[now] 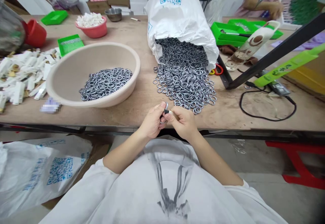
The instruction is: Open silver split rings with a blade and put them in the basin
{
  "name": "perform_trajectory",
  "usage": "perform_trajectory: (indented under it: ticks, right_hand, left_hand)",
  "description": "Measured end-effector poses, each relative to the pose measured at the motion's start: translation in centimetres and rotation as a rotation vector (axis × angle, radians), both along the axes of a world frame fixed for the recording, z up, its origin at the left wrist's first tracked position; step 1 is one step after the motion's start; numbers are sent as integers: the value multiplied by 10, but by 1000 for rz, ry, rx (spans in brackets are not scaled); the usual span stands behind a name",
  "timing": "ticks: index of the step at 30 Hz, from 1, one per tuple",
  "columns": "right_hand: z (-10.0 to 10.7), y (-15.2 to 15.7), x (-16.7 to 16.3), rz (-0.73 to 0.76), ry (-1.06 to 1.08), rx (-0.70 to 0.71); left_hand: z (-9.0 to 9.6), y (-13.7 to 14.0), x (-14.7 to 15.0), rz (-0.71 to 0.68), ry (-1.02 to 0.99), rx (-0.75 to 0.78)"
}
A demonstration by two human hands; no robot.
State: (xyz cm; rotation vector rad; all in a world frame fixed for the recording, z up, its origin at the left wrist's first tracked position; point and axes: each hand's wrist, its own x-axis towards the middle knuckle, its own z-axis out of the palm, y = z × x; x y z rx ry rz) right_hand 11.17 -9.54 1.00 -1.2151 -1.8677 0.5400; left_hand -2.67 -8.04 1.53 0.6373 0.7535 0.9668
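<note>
My left hand (151, 121) is closed on a grey ring (166, 105), held upright at the table's front edge. My right hand (185, 123) pinches a small black-tipped piece with a pale end (166, 111) against the ring; its exact kind is partly hidden by the fingers. Just beyond my hands lies a heap of loose grey rings (185, 81), spilling from a white woven sack (177, 17) lying on its side. To the left stands a wide beige basin (66, 71) with many more such rings (106, 83) in it.
White plastic pieces (19, 90) are piled at the left. A red bowl (93, 31) of white parts and green trays (71, 44) stand behind the basin. A black metal bar (269, 54), a cable (266, 119) and a bottle (250, 46) are at right. Another person's hand (275, 11) works beyond.
</note>
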Motion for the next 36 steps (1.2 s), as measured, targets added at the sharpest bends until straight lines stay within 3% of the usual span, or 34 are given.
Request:
perform_trajectory:
  ticks: [5, 10, 14, 16, 19, 21, 24, 27, 29, 32, 36]
  right_hand:
    - [-13, 12, -1, -40, 124, -164]
    - [-16, 33, 13, -228, 424, -222]
    - [-3, 28, 5, -4, 379, -239]
    - [2, 27, 5, 34, 364, -252]
    - [1, 32, 18, -162, 171, -253]
    - [-4, 35, 30, -262, -160, -274]
    - [-13, 34, 38, -288, -572, -304]
    - [-20, 33, 35, -295, -648, -290]
    - [-22, 35, 32, -301, -522, -249]
    - [-22, 37, 27, -259, -52, -222]
    - [-17, 31, 9, -104, 554, -396]
  left_hand:
    - [1, 1, -3, -33, -5, -48]
    - [4, -6, -7, -192, -83, -19]
    - [2, -6, -8, -138, -89, -39]
    - [1, -4, -10, -146, -89, -43]
    - [0, 0, -16, -153, -116, -58]
    - [1, 4, -23, -110, -145, -107]
    - [2, 12, -31, -24, -221, -211]
    - [0, 21, -36, 13, -338, -276]
    - [-4, 24, -36, 34, -392, -296]
    - [-10, 23, -32, 89, -396, -301]
    - [-13, 17, -18, 66, -309, -291]
